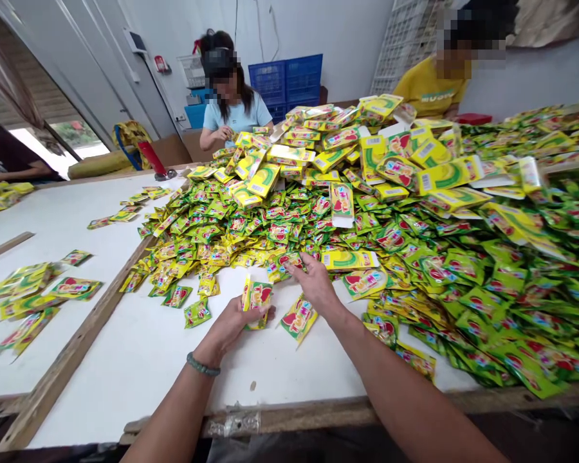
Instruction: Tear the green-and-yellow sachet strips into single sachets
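My left hand (pixel 241 315) grips a small yellow-and-green candy box (pixel 257 293) with a red fruit picture, its white upper end apparently unfolded. Just up and to the right, my right hand (pixel 314 283) has thumb and fingers on a small green sachet (pixel 280 265) at the near edge of the heap. Between the hands a flattened box (pixel 299 318) lies on the white tabletop (pixel 289 373). Another flat box (pixel 365 283) rests right of my right hand. Loose sachets (pixel 197 313) are scattered to the left of the held box.
A large heap of green sachets (pixel 482 302) spreads across the table, with yellow boxes (pixel 313 138) piled on top. A wooden strip (pixel 84 334) divides the tabletop at left. Opposite sit a person in light blue (pixel 236 116) and one in yellow (pixel 429 87). Blue crates (pixel 285 80) stand behind.
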The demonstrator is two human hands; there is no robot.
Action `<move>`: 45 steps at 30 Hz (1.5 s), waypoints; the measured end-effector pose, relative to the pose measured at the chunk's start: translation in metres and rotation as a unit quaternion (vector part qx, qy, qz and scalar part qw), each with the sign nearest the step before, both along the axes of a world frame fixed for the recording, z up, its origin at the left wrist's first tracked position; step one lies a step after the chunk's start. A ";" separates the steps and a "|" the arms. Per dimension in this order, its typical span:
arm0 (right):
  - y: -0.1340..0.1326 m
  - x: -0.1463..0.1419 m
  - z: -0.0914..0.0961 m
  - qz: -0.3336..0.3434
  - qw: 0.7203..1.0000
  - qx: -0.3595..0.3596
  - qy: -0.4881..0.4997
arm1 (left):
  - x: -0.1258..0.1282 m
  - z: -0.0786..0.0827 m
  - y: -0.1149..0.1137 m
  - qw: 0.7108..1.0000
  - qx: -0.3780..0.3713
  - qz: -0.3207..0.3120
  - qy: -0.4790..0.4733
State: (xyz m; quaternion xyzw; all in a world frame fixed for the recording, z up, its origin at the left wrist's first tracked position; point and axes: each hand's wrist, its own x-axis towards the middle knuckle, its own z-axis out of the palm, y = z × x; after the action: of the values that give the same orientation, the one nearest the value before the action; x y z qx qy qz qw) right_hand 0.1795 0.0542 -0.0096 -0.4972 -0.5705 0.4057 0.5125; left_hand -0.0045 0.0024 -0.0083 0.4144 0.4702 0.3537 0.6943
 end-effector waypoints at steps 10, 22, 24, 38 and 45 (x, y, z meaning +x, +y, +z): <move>0.001 0.029 0.022 0.230 0.963 -0.022 -0.137 | -0.003 0.012 -0.008 0.997 -0.003 -0.071 -0.041; 0.003 0.044 0.028 0.223 0.956 -0.027 -0.187 | 0.000 0.017 -0.007 0.994 0.011 -0.095 -0.043; 0.003 0.047 0.029 0.244 0.951 -0.038 -0.184 | -0.001 0.017 -0.008 0.992 0.004 -0.112 -0.053; -0.009 0.016 0.028 0.111 0.963 -0.034 -0.242 | 0.005 0.017 -0.007 0.996 0.020 -0.071 -0.045; -0.013 0.013 0.023 0.186 0.937 0.005 -0.295 | 0.006 0.018 -0.009 0.995 0.014 -0.097 -0.034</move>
State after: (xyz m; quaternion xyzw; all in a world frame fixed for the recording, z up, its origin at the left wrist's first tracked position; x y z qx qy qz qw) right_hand 0.1926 0.0412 0.0139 -0.4772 -0.7804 0.3259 0.2387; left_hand 0.0011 -0.0067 0.0100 0.4553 0.3985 0.3052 0.7353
